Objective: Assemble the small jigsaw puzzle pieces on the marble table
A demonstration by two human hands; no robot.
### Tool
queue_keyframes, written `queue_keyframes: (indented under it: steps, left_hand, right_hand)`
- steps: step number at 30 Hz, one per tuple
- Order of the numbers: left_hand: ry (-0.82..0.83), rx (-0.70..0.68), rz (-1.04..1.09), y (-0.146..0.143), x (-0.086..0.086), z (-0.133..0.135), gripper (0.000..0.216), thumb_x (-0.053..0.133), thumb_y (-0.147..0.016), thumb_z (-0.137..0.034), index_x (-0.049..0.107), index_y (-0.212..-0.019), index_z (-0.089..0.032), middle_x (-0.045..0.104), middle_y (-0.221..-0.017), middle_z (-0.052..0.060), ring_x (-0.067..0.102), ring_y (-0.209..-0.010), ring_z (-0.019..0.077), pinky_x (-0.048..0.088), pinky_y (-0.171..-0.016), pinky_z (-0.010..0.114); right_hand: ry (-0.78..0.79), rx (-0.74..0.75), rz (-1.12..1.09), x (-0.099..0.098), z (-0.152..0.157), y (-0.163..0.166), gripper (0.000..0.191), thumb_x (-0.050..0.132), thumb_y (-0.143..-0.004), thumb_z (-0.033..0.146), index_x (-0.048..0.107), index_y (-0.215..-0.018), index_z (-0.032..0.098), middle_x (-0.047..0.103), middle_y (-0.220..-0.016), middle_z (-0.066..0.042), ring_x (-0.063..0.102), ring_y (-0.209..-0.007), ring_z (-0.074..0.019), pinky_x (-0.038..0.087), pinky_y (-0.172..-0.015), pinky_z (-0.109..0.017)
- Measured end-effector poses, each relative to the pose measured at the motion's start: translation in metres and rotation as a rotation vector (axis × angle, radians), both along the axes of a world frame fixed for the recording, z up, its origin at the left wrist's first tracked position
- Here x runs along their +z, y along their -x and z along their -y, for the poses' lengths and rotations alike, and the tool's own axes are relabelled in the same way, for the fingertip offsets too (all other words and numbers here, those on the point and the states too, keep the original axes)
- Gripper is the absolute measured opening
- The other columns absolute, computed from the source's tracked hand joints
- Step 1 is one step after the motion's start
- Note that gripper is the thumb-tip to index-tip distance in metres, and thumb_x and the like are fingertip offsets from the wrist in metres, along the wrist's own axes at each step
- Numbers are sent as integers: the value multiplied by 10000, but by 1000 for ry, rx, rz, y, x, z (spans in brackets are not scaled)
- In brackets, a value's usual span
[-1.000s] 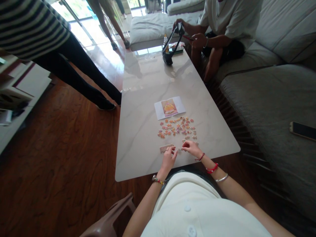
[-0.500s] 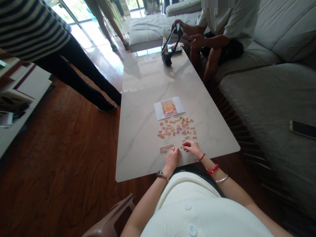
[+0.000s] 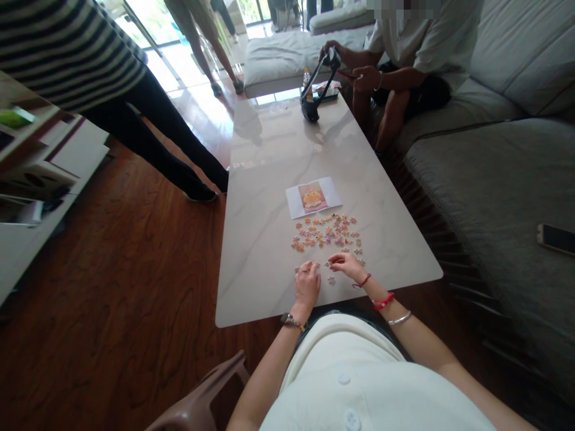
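My left hand [image 3: 308,284] lies curled over a joined strip of jigsaw pieces [image 3: 297,270], hiding most of it. My right hand [image 3: 347,266], just to its right, pinches a small pale jigsaw piece [image 3: 327,264] close to the strip's right end. A loose puzzle piece [image 3: 331,279] rests on the table below the right fingertips. Beyond both hands, several orange, pink and purple puzzle pieces [image 3: 327,233] are spread out. A creased paper sheet [image 3: 294,202] with a printed picture of a yellow, round figure lies behind them.
The white marbled table [image 3: 256,257] has rounded corners. At its far end a person [image 3: 399,72] on the sofa holds a black strap-like device [image 3: 311,111] near a bottle [image 3: 307,84]. A person in stripes [image 3: 148,102] stands left. A phone [image 3: 557,237] lies on the sofa; a plastic stool [image 3: 204,389] is below left.
My left hand has shifted left onto the joined strip, uncovering a loose piece. My right hand has moved slightly left, with a pale piece at its fingertips. The view has turned slightly.
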State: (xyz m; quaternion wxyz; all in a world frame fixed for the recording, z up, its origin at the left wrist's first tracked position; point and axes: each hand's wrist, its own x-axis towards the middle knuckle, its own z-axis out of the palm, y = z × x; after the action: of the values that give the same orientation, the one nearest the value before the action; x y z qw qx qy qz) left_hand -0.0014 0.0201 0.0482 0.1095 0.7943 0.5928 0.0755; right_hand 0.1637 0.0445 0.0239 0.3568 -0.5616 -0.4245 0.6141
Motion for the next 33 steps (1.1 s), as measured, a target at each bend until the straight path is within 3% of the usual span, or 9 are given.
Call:
queue_keyframes:
  steps: [8,14,23,27,33]
  left_hand:
    - [42,-81,-90,4,-5,9,393,384,-793,-212,405,-1185,-201,419,-1242,78,346,-1162,187,340,-880,326]
    - [63,-87,-114,5,-6,9,412,346,-803,-185,380,-1213,-215,393,-1268,80,312,-1190,188,331,-883,332]
    - [82,-85,-120,3,-4,10,428,342,-798,-173,368,-1225,-204,386,-1277,88,286,-1207,191,317,-905,343]
    - [114,-82,-133,3,-3,10,442,319,-800,-167,351,-1239,-206,373,-1289,87,268,-1217,189,309,-914,357]
    - [97,-83,-148,2,-2,10,445,315,-798,-168,350,-1238,-221,384,-1283,80,279,-1213,187,331,-895,365]
  right_hand:
    - [34,42,237,-5,-8,16,137,563,-609,76,614,-728,120,641,-643,-28,588,-553,-101,491,-544,-205]
    - [4,126,469,-1,-15,24,127,532,-683,157,628,-758,123,652,-630,-35,571,-492,-90,440,-469,-172]
    - [-24,140,720,13,-14,36,123,540,-664,181,648,-697,133,648,-591,-48,581,-559,-106,412,-554,-174]
    - [-19,119,739,15,-11,37,134,525,-680,190,644,-716,139,651,-614,-44,573,-556,-98,407,-558,-173]
    - [-183,195,694,8,2,16,128,520,-672,142,637,-724,147,645,-711,-43,568,-631,-116,418,-608,-210]
